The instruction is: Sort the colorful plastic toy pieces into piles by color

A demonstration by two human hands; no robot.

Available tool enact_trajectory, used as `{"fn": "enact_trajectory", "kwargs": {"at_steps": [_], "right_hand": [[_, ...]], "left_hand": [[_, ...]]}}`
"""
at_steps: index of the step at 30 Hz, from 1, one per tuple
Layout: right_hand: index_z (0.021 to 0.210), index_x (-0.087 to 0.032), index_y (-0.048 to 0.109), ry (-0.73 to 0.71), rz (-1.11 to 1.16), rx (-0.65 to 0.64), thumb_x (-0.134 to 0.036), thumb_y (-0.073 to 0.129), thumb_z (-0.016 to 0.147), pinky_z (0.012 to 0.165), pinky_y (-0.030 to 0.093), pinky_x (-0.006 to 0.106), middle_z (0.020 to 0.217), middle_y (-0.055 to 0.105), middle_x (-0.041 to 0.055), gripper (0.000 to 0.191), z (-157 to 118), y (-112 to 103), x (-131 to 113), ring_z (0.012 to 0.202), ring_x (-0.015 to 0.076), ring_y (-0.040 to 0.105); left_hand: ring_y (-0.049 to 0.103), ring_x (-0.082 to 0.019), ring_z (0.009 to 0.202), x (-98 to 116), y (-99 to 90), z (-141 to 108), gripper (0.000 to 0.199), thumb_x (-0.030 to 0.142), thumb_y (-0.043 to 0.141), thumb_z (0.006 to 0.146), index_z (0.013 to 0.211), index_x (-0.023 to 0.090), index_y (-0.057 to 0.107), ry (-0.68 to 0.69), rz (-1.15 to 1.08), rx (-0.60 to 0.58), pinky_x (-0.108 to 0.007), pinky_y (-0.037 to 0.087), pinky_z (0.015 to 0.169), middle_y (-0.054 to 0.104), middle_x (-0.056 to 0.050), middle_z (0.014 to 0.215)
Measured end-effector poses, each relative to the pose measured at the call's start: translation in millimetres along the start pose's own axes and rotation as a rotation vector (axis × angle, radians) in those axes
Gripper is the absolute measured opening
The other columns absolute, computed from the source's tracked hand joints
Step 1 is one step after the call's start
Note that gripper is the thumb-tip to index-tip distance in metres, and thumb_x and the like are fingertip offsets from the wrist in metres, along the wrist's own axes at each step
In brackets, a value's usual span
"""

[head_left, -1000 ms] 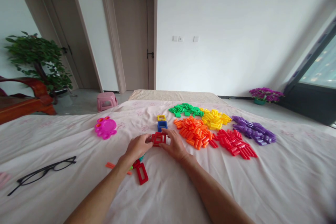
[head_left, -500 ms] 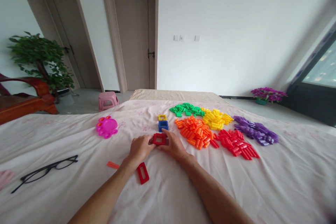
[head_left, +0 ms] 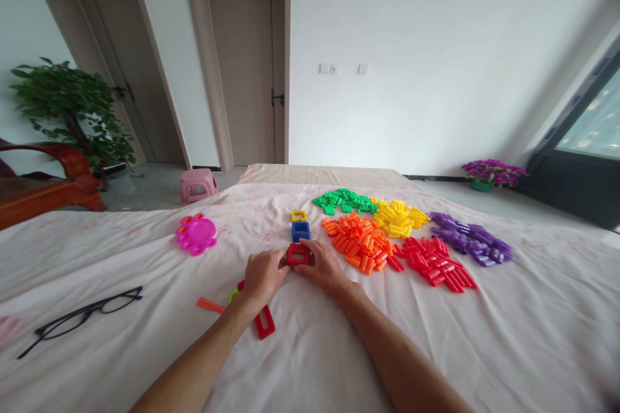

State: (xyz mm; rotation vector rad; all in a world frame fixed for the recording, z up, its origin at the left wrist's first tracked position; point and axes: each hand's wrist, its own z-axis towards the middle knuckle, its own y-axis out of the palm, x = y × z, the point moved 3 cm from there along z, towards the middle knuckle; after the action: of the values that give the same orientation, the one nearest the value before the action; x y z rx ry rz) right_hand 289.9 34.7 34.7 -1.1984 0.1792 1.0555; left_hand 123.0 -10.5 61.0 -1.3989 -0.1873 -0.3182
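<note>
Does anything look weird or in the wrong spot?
Maybe the black eyeglasses, lying on the pale cloth left of the left hand: they seem out of place near bright plastic pieces. Nothing looks broken to me.

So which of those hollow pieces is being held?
The squarer red piece, between the left hand and right hand; the blue piece and yellow piece sit beyond it, while the longer red piece lies nearer the person.

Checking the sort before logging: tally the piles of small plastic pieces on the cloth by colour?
Green pile: 1
Yellow pile: 1
Orange pile: 1
Red pile: 1
Purple pile: 1
Total: 5 piles. Pieces within each overlap too much to count.
</note>
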Motion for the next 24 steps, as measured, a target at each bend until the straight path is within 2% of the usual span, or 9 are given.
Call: {"fn": "enact_trajectory", "kwargs": {"at_steps": [5,15,24], "right_hand": [[0.132,-0.021,0.059,-0.053,-0.026,-0.013,-0.032,0.081,0.07,0.1,0.047,0.045,0.124,0.066,0.0116,0.067,0.3,0.7,-0.1,0.115,0.03,0.061],[0.136,-0.018,0.056,-0.026,-0.02,-0.024,-0.033,0.085,0.065,0.102,0.045,0.044,0.131,0.061,0.0144,0.078,-0.5,-1.3,-3.0,0.119,0.0301,0.058],[0.138,-0.023,0.054,-0.022,-0.006,-0.042,-0.036,0.085,0.065,0.103,0.044,0.043,0.133,0.059,0.0115,0.081,-1.5,-0.4,1.2,0.121,0.0295,0.056]], "left_hand": [[0.066,-0.025,0.104,2.1,2.2,-1.9,0.027,0.029,0.058,0.087,0.111,0.025,0.071,0.003,0.036,0.02,-0.035,0.04,0.087,0.075,-0.007,0.104],[0.067,-0.024,0.101,2.0,0.2,-1.6,0.028,0.035,0.061,0.085,0.11,0.026,0.071,0.005,0.028,0.023,-0.034,0.04,0.085,0.076,-0.005,0.104],[0.066,-0.023,0.104,-0.5,-0.6,-1.8,0.037,0.027,0.062,0.082,0.119,0.026,0.066,-0.017,-0.017,0.029,-0.033,0.04,0.089,0.075,-0.005,0.108]]}}
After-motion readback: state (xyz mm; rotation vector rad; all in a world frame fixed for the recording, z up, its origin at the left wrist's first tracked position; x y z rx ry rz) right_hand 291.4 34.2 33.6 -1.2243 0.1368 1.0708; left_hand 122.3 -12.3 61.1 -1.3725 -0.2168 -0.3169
